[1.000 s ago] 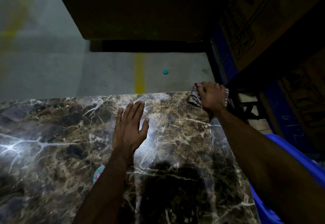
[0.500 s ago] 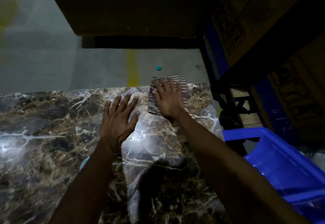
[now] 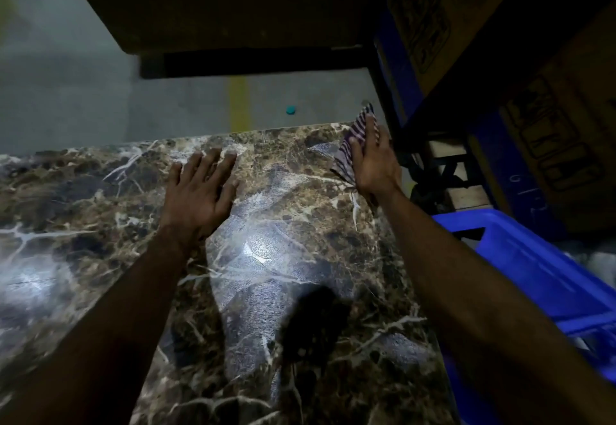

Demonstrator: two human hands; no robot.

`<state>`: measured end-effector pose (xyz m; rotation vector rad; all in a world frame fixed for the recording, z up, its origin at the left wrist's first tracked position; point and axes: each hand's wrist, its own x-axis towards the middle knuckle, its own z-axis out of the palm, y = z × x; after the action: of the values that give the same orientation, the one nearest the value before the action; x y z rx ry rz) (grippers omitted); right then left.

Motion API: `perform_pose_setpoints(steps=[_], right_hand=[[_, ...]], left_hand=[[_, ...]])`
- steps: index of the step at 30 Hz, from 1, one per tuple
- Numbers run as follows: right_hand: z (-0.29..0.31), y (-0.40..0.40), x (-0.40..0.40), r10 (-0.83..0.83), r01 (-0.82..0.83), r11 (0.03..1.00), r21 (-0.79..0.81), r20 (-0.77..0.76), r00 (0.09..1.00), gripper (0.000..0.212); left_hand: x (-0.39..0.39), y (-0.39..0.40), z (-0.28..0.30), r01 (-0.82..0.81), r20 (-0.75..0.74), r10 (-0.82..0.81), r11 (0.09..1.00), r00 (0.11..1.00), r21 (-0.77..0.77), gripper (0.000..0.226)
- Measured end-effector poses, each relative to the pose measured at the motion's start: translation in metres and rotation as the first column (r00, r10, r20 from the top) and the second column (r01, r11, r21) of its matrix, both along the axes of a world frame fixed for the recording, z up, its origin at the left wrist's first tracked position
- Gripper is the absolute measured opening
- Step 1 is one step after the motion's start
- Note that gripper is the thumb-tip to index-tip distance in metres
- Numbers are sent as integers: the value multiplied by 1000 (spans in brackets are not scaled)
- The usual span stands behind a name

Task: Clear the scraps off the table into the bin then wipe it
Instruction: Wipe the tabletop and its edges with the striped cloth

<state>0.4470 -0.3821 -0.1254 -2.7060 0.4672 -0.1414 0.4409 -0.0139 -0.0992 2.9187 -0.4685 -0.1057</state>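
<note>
Most of the striped purple-and-white cloth [image 3: 356, 137] is hiding under the right hand [image 3: 373, 161], which is pressing it flat with straight fingers at the far right corner of the glossy brown marble tabletop [image 3: 300, 224], one corner poking past the edge. The left hand [image 3: 200, 191] is lying released, palm down, fingers spread on the veined stone, well apart from the cloth. Below the right forearm a blue plastic bin [image 3: 533, 264] is showing only its rim, and dim cardboard boxes [image 3: 550, 144] beyond the right hand are hard to read.
</note>
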Motion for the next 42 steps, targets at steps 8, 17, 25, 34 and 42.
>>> perform_pose_setpoints(steps=[8,17,25,34,42], right_hand=[[20,13,-66,-119,125,991,48,-105,987,66],[25,10,-180,-147,173,971,163,-161,976,52],[28,20,-295,-194,224,965,133,-211,958,52],[49,33,-413,-172,197,973,119,-190,967,40],[45,38,-514,-126,167,975,145,-259,958,47]], left_hand=[[-17,-18,3,-56,-101,54,998,993,-15,62],[-150,-61,-3,-158,-141,144,983,980,-96,62],[-270,-85,-4,-124,-138,106,983,985,-134,63],[-393,-80,-5,-60,-153,30,978,988,-201,63],[-463,-72,2,-69,-314,8,981,949,-184,85]])
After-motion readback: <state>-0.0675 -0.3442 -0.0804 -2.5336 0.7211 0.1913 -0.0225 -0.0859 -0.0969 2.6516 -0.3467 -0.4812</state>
